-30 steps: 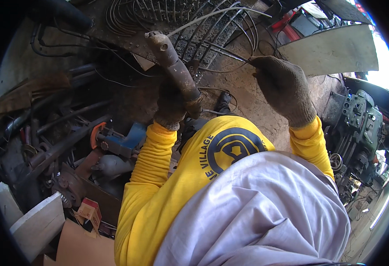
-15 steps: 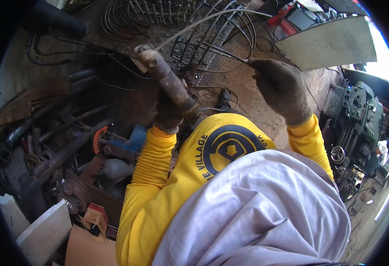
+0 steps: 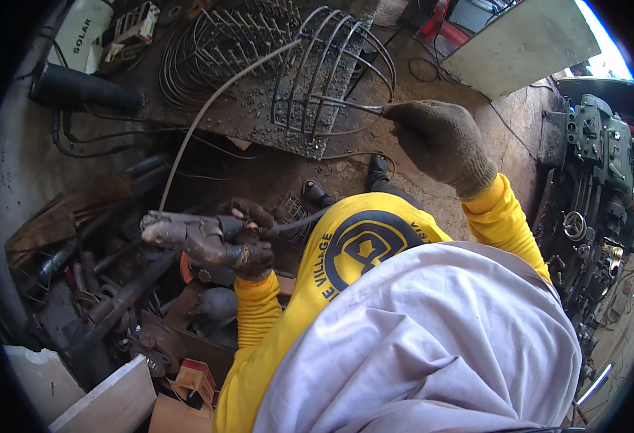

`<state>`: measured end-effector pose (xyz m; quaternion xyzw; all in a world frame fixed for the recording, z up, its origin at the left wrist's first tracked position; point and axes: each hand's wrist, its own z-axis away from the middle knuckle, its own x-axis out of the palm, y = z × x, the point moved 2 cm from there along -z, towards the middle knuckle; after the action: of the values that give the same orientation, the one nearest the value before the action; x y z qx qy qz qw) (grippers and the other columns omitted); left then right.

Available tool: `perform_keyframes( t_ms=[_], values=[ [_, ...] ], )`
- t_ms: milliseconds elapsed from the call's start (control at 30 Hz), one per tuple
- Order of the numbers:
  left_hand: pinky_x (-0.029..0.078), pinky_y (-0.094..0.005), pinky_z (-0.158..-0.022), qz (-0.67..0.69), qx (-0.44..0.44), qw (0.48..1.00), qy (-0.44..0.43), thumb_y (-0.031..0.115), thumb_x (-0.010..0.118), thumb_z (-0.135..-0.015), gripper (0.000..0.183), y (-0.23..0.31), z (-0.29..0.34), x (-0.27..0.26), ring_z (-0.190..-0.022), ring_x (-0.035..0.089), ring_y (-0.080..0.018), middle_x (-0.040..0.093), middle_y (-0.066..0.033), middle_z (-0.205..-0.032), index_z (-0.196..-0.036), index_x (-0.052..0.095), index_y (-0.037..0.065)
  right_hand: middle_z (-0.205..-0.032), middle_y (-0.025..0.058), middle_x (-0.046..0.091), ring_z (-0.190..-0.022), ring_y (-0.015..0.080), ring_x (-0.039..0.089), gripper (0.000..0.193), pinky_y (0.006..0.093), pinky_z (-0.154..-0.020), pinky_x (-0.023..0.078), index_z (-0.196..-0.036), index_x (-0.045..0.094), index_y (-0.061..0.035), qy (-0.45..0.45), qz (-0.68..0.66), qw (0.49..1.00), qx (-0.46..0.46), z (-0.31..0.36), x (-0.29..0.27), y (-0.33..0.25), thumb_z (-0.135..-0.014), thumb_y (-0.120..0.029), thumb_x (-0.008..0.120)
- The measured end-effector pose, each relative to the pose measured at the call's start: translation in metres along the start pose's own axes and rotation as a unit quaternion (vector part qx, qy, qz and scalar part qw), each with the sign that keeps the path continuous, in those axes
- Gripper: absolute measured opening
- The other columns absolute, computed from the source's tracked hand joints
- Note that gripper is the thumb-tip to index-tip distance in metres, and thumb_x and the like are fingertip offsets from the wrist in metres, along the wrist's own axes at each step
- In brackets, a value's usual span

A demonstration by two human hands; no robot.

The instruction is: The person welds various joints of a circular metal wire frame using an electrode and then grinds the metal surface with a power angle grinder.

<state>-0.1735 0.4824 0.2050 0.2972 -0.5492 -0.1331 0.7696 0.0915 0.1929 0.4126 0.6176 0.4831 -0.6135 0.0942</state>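
A brown-gloved hand, my left hand (image 3: 253,258), is closed round a worn welding electrode holder (image 3: 198,240) with a cable at its rear. From the holder's tip a long, thin grey welding electrode (image 3: 219,92) curves up toward a cage-like frame of bent metal rods (image 3: 315,68). The electrode's far end meets the frame's upper left edge in view; whether they touch, I cannot tell. My right hand (image 3: 440,141), also gloved, is closed on a thin metal rod (image 3: 353,105) that reaches into the frame. The frame rests on the dark metal table (image 3: 259,133).
Coiled rods (image 3: 187,65) and rows of short upright pegs (image 3: 248,32) cover the table's back. Scrap metal and tools lie at left. A green machine (image 3: 598,137) stands at right, near a pale board (image 3: 519,50). Cables cross the floor by my feet.
My left hand has swung the electrode holder down and left, turning it more level. My right hand has shifted slightly left, and the frame appears turned or tilted up.
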Motion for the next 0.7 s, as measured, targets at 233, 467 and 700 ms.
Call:
perform_keyframes(
  t_ms=[233,467,700],
  values=[
    [0.047,-0.0411,-0.106,0.422,-0.152,0.887,0.113,0.015,0.062,-0.097,0.028,0.007,0.023,-0.042,-0.108,0.059,-0.0177,0.061,-0.0039,-0.113,-0.124,0.057,0.013,-0.086,0.0131,0.071,-0.078,0.0337,0.070,0.021,0.0425,-0.069,0.057,-0.103,0.073,-0.0112,-0.008,0.008,1.000,0.006,0.001,-0.003,0.000,-0.084,-0.017,0.067],
    [0.049,-0.0409,-0.105,0.624,-0.162,0.764,0.008,0.020,0.062,-0.097,0.024,0.006,0.025,0.018,-0.123,0.055,-0.0174,0.063,0.0018,-0.116,-0.119,0.064,0.011,-0.080,0.0095,0.069,-0.073,0.0314,0.069,0.020,0.0408,-0.063,0.056,-0.100,0.071,-0.0128,-0.035,-0.010,0.999,0.012,-0.002,-0.009,-0.004,-0.081,-0.018,0.069],
    [0.050,-0.0420,-0.098,-0.006,0.036,0.999,-0.025,0.029,0.057,-0.102,0.029,0.015,0.011,0.056,-0.116,0.062,-0.0224,0.064,-0.0043,-0.117,-0.128,0.058,0.015,-0.080,0.0086,0.069,-0.069,0.0301,0.070,0.020,0.0428,-0.056,0.055,-0.102,0.064,-0.0098,-0.118,-0.006,0.992,0.034,-0.007,-0.015,-0.004,-0.084,-0.017,0.062]
  ],
)
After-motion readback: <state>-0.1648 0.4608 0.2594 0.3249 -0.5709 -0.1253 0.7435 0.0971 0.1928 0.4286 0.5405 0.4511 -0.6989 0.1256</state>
